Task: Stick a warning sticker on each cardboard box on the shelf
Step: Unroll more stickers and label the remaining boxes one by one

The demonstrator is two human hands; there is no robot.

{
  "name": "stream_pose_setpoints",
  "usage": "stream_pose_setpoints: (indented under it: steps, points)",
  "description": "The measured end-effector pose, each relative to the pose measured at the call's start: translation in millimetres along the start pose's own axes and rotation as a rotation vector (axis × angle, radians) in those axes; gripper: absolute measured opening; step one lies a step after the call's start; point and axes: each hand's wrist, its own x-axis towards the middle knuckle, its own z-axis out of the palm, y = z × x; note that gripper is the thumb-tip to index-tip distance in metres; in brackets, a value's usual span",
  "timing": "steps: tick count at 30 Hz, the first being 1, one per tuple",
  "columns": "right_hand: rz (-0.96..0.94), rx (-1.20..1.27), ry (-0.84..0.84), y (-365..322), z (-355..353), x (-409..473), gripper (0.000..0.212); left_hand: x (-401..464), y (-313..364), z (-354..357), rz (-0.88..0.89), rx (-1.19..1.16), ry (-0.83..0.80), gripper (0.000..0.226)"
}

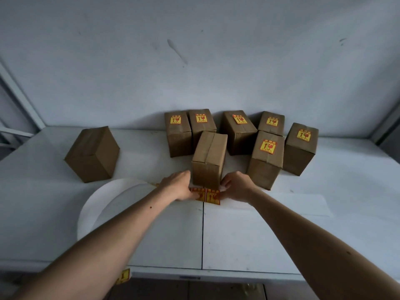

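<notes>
A strip of red-and-yellow warning stickers (207,196) lies on the white shelf (238,239), in front of a plain cardboard box (208,160) that stands upright with no sticker. My left hand (178,187) pinches the strip's left end. My right hand (237,187) pinches its right end. A second plain box (93,154) stands tilted at the left. Behind, several boxes carry a sticker on top, such as the one at the front right (267,159).
The strip's white backing paper curls in a loop (101,204) to the left and runs flat to the right (303,204). A loose sticker (123,276) hangs at the shelf's front edge. A grey wall (194,61) closes the back.
</notes>
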Motion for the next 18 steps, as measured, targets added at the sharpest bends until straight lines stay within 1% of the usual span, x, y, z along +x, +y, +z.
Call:
stream_pose_setpoints:
  steps: [2,5,7,11,15,17,18]
  points:
    - [-0.002,-0.067,-0.007,1,4,-4,0.047,-2,-1,5,0.031,0.013,-0.014,0.073]
    - [0.000,-0.147,-0.018,3,6,-9,0.051,-4,-2,11,0.052,0.069,0.004,0.073]
    - [-0.006,-0.154,-0.020,4,8,-11,0.048,-5,-4,15,0.052,0.071,-0.002,0.070]
    - [-0.030,-0.138,-0.048,5,6,-15,0.032,-10,-3,17,0.035,0.019,-0.016,0.061]
    - [-0.091,-0.098,-0.118,2,-4,-19,0.026,-9,-5,19,0.034,-0.124,-0.044,0.045]
    - [-0.134,-0.077,-0.110,1,-6,-20,0.023,-9,-6,20,0.023,-0.256,-0.106,0.047]
    - [-0.159,-0.060,-0.080,1,-6,-21,0.022,-9,-6,20,0.017,-0.321,-0.131,0.049]
